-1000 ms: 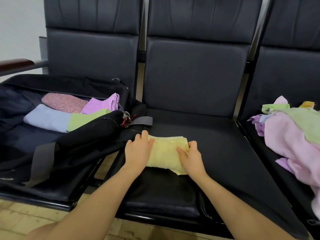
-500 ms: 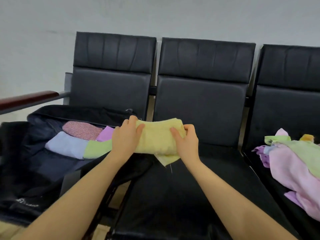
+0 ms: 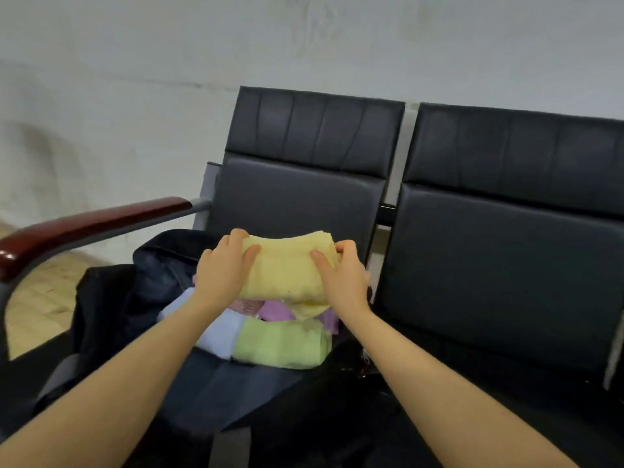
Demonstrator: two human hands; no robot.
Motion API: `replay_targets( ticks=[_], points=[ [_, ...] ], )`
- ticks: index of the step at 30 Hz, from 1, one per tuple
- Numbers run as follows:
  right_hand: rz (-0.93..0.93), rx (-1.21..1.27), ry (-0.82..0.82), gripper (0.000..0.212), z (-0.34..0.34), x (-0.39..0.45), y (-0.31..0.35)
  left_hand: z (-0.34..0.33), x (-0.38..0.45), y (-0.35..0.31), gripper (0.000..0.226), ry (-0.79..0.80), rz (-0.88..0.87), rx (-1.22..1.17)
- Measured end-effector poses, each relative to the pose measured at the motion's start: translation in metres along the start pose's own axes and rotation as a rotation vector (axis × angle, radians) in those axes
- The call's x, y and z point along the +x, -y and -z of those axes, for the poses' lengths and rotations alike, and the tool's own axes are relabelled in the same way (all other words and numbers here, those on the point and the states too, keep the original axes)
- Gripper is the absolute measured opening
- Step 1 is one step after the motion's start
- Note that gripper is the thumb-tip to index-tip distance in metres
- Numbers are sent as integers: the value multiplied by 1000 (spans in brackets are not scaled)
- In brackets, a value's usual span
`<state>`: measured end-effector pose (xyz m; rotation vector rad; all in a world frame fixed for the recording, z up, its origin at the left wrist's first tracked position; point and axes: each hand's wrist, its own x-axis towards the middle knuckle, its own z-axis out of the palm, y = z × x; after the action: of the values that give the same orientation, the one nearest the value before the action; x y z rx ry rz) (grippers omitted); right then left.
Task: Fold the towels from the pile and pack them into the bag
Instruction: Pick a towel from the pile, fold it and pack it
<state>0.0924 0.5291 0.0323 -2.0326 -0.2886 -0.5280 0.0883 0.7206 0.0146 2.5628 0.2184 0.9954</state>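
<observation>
Above the open bag [image 3: 111, 309], both hands, left [image 3: 224, 265] and right [image 3: 341, 275], grip the folded yellow towel [image 3: 287, 268] between them.

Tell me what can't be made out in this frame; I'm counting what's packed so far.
Head view only:
- Pink patterned towel and purple towel: mostly covered by the yellow towel that the left hand and right hand grip over the bag.
- Blue towel: partly behind the left forearm.
- Anything beneath the green towel: hidden.
- Unfolded pile: outside the frame.
</observation>
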Motion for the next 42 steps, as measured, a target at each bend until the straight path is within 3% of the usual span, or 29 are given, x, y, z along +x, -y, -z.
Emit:
replay_targets(
  ticks=[9,14,18,23,26,27,29,32,36,39,42],
  points=[
    [-49,-45,198,28,-131,-28,4,-3,-2,145,30,139,-5,125],
    [-99,-178,227,30,-168,-74,-2,-1,-16,186,36,214,-162,385],
    [-103,-159,253,33,-182,-96,-7,2,-30,202,32,187,-232,448],
    [-20,-367,241,49,-174,-94,-14,-2,-36,200,36,177,-241,432],
    [188,-339,273,42,-172,-98,-25,-6,-41,202,18,160,-252,420],
    [270,-337,329,44,-174,-101,-29,-10,-42,205,25,189,-232,419],
    [359,-424,466,70,-181,-108,-35,-13,-44,206,32,261,-186,432],
    [332,-596,541,94,-188,-110,-40,-14,-42,206,28,318,-147,472],
    [382,-592,576,63,-194,-108,-51,-25,-40,213,25,134,-259,525],
    [438,-564,506,43,-195,-110,-54,-26,-40,214,40,109,-330,554],
    [449,-519,420,50,-193,-104,-55,-23,-43,201,32,-53,-486,433]
  ],
)
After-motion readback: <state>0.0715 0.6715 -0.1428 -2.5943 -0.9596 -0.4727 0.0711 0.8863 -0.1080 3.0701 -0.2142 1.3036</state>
